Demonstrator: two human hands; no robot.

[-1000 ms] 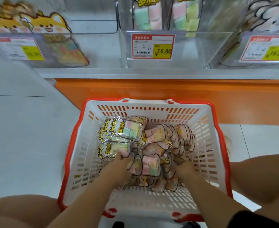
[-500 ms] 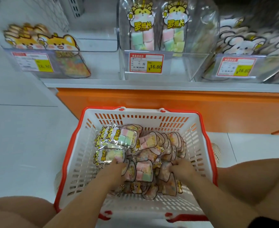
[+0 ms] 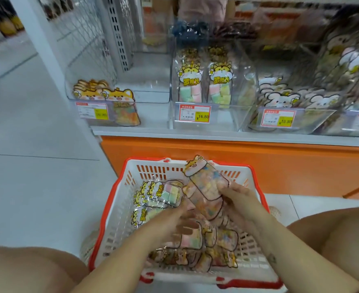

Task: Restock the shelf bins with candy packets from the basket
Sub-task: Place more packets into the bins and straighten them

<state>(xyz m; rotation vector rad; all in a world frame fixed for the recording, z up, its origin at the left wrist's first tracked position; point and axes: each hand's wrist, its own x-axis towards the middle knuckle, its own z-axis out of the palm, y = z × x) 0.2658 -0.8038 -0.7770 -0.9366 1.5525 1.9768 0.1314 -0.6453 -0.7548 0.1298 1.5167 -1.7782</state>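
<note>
Left hand (image 3: pixel 172 224) over the pile in the basket (image 3: pixel 119 210), motion-blurred, fingers look straight, nothing gripped; right hand (image 3: pixel 236 200) curled round one candy packet (image 3: pixel 204 187), tilted, cat-face end up, above the basket's far side; loose packets (image 3: pixel 168 195) below it; beyond, clear shelf bins (image 3: pixel 223 115), partly filled.
</note>
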